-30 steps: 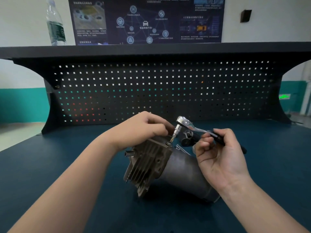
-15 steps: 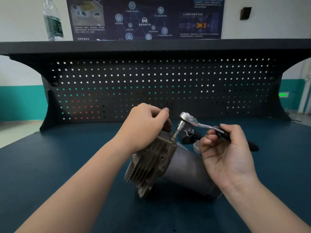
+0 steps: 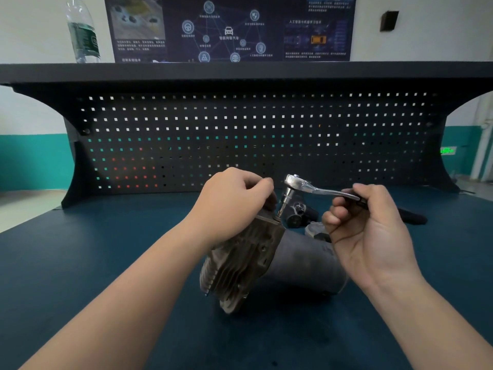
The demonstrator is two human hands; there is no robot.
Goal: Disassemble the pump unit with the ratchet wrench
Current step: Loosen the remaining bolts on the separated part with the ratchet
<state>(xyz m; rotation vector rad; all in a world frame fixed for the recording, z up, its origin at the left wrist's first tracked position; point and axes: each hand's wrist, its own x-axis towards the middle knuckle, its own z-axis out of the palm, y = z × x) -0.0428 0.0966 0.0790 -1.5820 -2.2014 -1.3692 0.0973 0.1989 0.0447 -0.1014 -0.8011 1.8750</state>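
Note:
The pump unit [image 3: 301, 265] lies on its side on the blue bench, a grey cylinder with a finned metal head [image 3: 240, 260] at its left end. My left hand [image 3: 234, 204] grips the top of the finned head and covers its upper edge. The chrome ratchet wrench [image 3: 296, 182] stands with its socket bit down on a bolt at the head's top right corner. My right hand [image 3: 365, 228] grips the wrench's black handle, palm towards me, just right of the pump.
Small dark pump parts [image 3: 298, 214] lie on the bench [image 3: 80, 263] behind the pump, and the black handle end [image 3: 413, 217] reaches out to the right. A black pegboard [image 3: 240, 134] closes the back. A water bottle [image 3: 82, 30] stands on the shelf above.
My right hand has swung the wrench handle away from me and to the right, turning the ratchet head on the bolt. My left hand keeps its grip on the finned head.

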